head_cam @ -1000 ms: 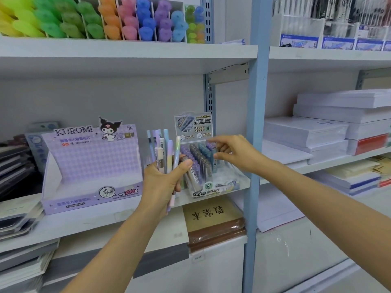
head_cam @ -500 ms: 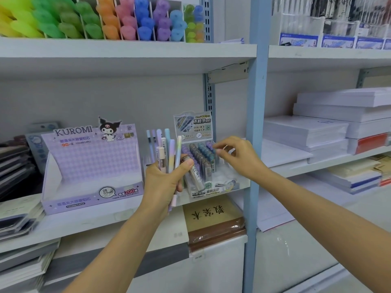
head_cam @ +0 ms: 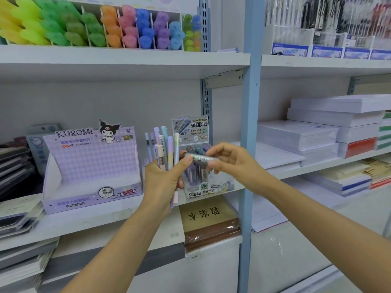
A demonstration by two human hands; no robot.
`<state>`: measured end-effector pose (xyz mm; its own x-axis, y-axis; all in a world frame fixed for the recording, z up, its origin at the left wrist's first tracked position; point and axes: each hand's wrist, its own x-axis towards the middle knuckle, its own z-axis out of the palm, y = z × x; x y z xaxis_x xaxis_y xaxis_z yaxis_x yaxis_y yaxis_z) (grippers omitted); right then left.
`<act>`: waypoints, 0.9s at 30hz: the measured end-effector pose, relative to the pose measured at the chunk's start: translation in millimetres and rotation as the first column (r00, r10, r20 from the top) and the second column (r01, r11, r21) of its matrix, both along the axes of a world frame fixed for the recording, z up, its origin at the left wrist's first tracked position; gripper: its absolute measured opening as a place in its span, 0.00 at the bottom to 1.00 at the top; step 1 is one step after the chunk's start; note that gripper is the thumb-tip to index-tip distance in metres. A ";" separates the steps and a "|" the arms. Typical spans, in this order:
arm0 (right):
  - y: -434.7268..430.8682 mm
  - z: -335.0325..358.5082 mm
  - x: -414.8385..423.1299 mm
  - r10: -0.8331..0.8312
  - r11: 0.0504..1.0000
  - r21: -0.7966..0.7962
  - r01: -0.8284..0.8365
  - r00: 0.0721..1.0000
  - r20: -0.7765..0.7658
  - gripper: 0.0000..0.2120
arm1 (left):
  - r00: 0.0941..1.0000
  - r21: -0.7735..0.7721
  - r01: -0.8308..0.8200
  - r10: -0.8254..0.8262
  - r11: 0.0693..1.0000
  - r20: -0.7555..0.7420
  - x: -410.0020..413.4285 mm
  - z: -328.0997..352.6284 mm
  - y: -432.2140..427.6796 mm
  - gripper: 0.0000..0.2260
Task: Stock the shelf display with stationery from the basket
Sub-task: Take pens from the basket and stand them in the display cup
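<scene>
My left hand [head_cam: 164, 180] grips a bundle of pastel pens [head_cam: 164, 148] held upright in front of the middle shelf. My right hand [head_cam: 230, 160] pinches one end of a clear lead tube [head_cam: 200, 157] that lies sideways between both hands; my left thumb touches its other end. Just behind them stands a small display box of lead tubes [head_cam: 197, 174] with a printed header card. An empty purple Kuromi display box [head_cam: 91, 166] stands to the left on the same shelf [head_cam: 95, 218]. No basket is in view.
Coloured highlighters [head_cam: 95, 28] fill the top shelf. A blue upright post [head_cam: 250, 123] divides the bays. White paper reams [head_cam: 317, 132] stack at right. A brown packet [head_cam: 209, 223] lies under the shelf, and notebooks [head_cam: 17, 218] pile at left.
My right hand left the lead display box and came back toward my left hand. It now pinches the lead tube that my left thumb held against the pens.
</scene>
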<state>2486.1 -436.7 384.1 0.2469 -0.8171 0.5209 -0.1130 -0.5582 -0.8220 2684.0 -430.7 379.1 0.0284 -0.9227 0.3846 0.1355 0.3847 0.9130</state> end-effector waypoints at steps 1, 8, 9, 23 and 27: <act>0.9 1.9 -3.1 -0.036 0.999 -0.018 0.036 0.998 0.049 0.10 | 1.000 0.009 0.011 -0.011 1.000 0.016 0.7 -0.5 0.5 0.08; -8.0 23.1 -22.9 -0.350 0.928 -0.086 0.362 0.927 0.133 0.09 | 0.993 0.084 0.039 -0.047 0.996 0.105 6.3 -3.6 -1.1 0.16; -11.5 24.0 -24.0 -0.403 0.907 -0.100 0.410 0.912 0.078 0.08 | 0.992 0.093 0.037 -0.048 0.995 0.116 7.3 -4.0 -1.9 0.17; -37.1 -2.3 -24.7 -0.612 0.779 -0.276 0.563 0.584 -0.534 0.08 | 0.991 0.073 0.056 -0.064 0.996 0.113 15.4 -10.8 -11.0 0.26; -38.5 0.0 -17.9 -0.607 0.774 -0.330 0.541 0.485 -0.629 0.07 | 0.985 0.079 0.086 -0.096 0.993 0.141 11.3 -12.6 -11.6 0.17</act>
